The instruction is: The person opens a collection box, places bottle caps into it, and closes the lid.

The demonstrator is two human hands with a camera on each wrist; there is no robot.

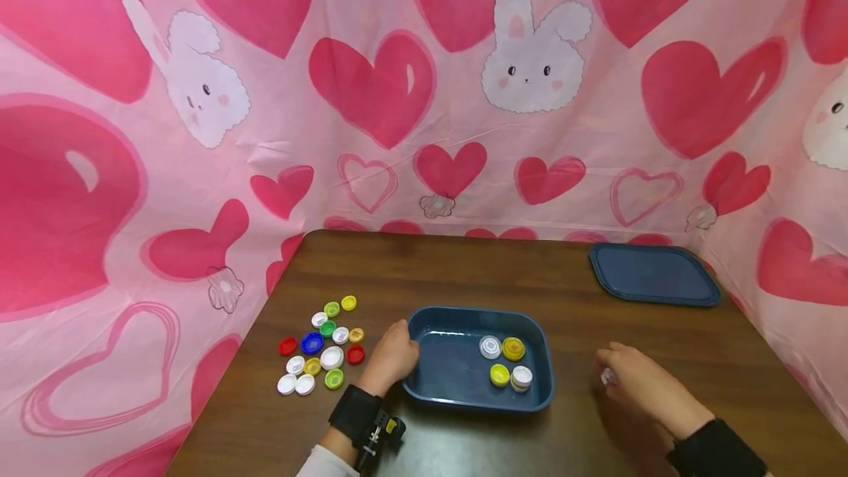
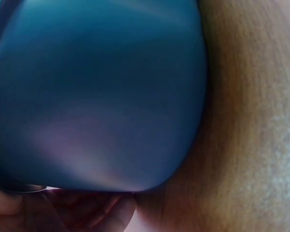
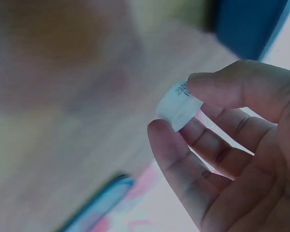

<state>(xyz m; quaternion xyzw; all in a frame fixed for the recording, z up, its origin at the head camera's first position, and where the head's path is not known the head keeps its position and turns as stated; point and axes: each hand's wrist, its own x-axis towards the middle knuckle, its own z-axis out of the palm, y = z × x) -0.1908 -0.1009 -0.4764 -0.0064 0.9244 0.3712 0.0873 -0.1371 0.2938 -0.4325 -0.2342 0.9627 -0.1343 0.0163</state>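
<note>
- Nearest the camera, the right hand (image 1: 639, 381) hovers low over the wooden table (image 1: 464, 263), to the right of the tray, pinching a small white cap (image 3: 179, 107) between thumb and fingertip. The right wrist view shows the cap clear of the table, with faint print on its rim.
- The left hand (image 1: 394, 355) rests against the left end of the blue tray (image 1: 433, 319), fingers curled round its rim. In the left wrist view the blurred tray wall fills the picture, with fingers (image 2: 111, 212) just below it.
- Inside the tray lie four caps, grouped right of the middle: a white one (image 1: 490, 347), an orange-yellow one (image 1: 513, 348), a yellow one (image 1: 500, 375) and a white one that seems to sit on another (image 1: 522, 376).
- By my judgement the sorting is at an early stage: only a few caps are in the tray and one more is in hand.
- Still outside, the loose cluster of caps (image 1: 321, 344) lies on the table to the left of the left hand: white, green, yellow, red and blue ones, well over a dozen.
- Farther back on the right lies a flat blue lid (image 1: 652, 274), well apart from the tray.
- Nothing stands between the right hand and the tray; the left hand and arm lie between the cluster and the tray.
- Behind everything hangs a pink cloth (image 1: 424, 94) with hearts and rabbits.
</note>
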